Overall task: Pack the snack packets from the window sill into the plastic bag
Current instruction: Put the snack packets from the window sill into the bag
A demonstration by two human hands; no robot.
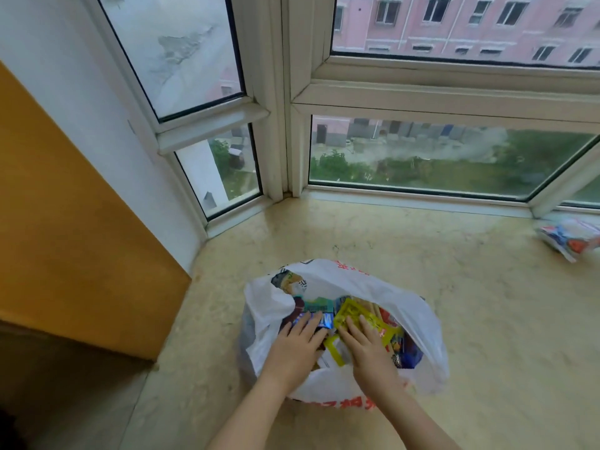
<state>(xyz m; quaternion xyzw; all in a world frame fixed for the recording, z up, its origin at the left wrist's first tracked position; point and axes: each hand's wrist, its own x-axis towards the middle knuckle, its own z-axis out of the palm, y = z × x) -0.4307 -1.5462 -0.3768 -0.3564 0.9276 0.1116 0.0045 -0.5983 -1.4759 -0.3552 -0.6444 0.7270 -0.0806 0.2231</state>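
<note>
Thin, crinkled white plastic bag (406, 306) sits on the glossy beige stone window sill (422, 254), mouth gaping upward, stuffed with glossy snack packets. Left hand (297, 345) lies flat, fingers straight, on a blue packet (326, 319); right hand (368, 347) likewise presses a yellow packet (352, 311). One more crumpled packet (571, 238) lies far right on the sill, long axis slanting left-right.

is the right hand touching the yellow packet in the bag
Touching. The head view shows the right hand lying flat with straight fingers on the yellow packet inside the plastic bag, no gap between them.
</note>
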